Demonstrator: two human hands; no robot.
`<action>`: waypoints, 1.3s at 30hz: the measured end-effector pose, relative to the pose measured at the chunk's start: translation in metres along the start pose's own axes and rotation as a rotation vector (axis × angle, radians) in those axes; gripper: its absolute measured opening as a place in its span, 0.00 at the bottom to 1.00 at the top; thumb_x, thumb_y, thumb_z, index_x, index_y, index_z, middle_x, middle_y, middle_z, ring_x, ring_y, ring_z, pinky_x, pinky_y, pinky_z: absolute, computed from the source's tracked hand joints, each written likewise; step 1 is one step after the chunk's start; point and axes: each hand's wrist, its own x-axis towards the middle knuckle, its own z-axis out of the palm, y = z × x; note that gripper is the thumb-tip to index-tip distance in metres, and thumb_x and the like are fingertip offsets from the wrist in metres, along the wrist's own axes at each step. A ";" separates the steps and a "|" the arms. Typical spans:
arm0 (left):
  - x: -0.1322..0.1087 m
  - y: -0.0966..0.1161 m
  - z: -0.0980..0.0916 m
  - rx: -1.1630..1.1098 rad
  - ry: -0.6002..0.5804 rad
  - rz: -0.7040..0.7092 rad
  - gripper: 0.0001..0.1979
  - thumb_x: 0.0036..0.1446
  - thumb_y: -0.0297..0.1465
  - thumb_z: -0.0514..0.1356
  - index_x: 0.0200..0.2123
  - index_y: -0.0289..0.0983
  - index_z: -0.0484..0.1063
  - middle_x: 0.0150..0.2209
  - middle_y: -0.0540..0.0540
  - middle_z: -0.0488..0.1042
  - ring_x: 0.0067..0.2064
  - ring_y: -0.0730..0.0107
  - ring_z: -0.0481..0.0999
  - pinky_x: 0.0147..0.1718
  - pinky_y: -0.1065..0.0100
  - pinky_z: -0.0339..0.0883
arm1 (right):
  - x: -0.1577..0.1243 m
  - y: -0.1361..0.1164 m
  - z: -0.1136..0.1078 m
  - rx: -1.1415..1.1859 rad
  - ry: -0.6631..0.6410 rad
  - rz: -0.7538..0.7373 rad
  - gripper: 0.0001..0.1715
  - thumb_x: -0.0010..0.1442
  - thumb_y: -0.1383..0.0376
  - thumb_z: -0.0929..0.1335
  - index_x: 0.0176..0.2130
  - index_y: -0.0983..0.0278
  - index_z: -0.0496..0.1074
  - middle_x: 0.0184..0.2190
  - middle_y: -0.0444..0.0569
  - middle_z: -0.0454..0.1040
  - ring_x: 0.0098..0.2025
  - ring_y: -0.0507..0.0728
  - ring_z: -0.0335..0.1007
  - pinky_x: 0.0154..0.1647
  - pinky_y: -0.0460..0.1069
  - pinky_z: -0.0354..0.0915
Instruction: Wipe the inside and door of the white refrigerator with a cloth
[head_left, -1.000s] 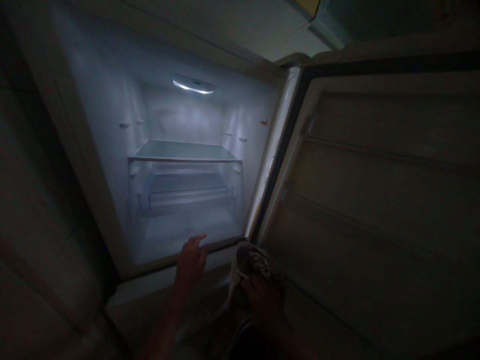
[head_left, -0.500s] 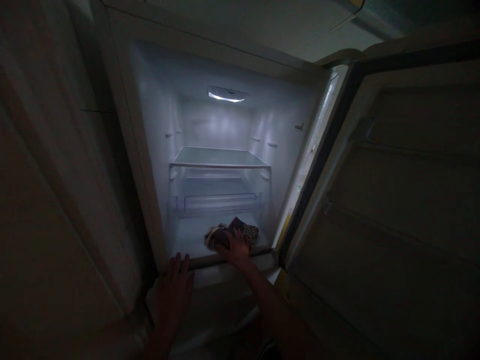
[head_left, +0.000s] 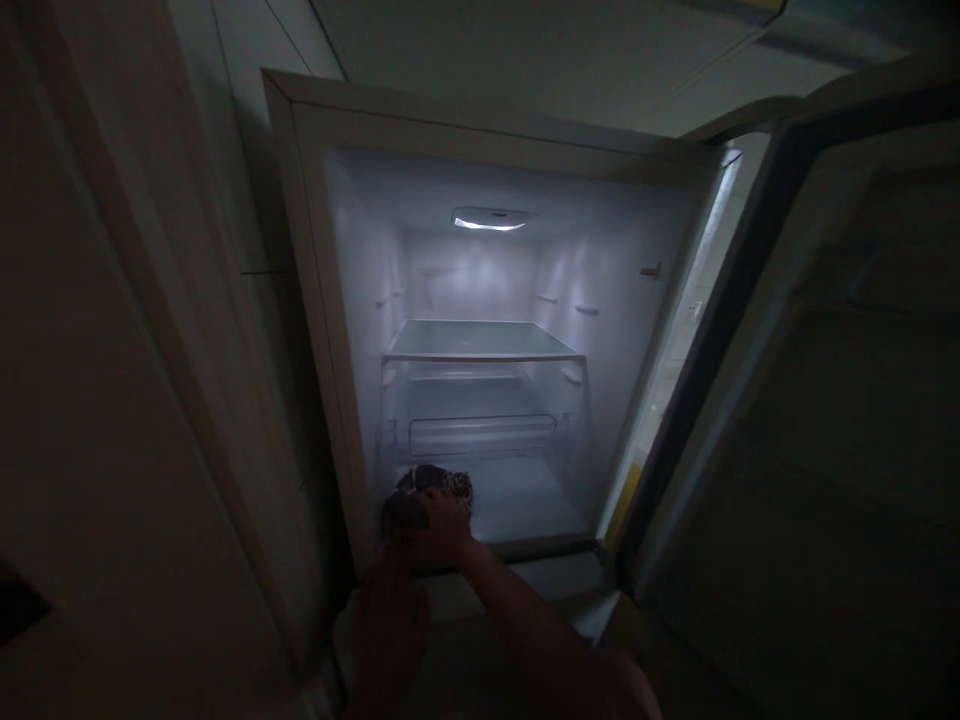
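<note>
A dark cloth with leopard-print patches (head_left: 456,486) lies bunched on the fridge floor (head_left: 525,500), in the front left corner. My right hand (head_left: 442,530) reaches over the front edge and is closed on the cloth, pressing it against the floor. Low at the left front edge is my left hand (head_left: 391,610), its fingers stretched out and pointing up toward the cloth. It is dim there, and I cannot tell whether those fingertips touch the cloth. Part of the cloth is hidden under my right hand.
A glass shelf (head_left: 487,340) spans the fridge above, with a clear bar-fronted panel (head_left: 480,436) below it. The lit lamp (head_left: 491,219) sits in the ceiling. At right stands the open fridge door (head_left: 825,420); a wall (head_left: 142,380) rises at left.
My right hand has slid the cloth leftward across the fridge floor, from the right of centre to the left corner. The two hands are now close together. The view has shifted.
</note>
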 end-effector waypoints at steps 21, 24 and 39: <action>0.010 -0.019 0.007 0.059 -0.059 0.129 0.27 0.61 0.30 0.57 0.62 0.38 0.77 0.62 0.40 0.80 0.62 0.54 0.78 0.64 0.51 0.64 | 0.096 0.026 -0.013 -0.083 0.039 0.307 0.29 0.74 0.50 0.64 0.63 0.59 0.78 0.61 0.57 0.78 0.64 0.68 0.72 0.68 0.60 0.60; 0.012 -0.016 0.004 0.034 -0.025 0.115 0.27 0.61 0.30 0.57 0.63 0.36 0.75 0.62 0.40 0.80 0.61 0.54 0.77 0.64 0.51 0.62 | 0.087 0.007 0.004 -0.033 -0.002 0.176 0.32 0.69 0.45 0.69 0.62 0.59 0.79 0.58 0.56 0.80 0.61 0.67 0.75 0.62 0.57 0.65; 0.021 -0.015 0.008 0.032 -0.167 -0.070 0.20 0.68 0.26 0.54 0.58 0.39 0.78 0.55 0.41 0.82 0.55 0.52 0.78 0.56 0.50 0.66 | -0.057 0.146 -0.056 -0.111 0.249 0.557 0.37 0.66 0.53 0.71 0.69 0.62 0.72 0.67 0.67 0.71 0.69 0.74 0.68 0.67 0.65 0.62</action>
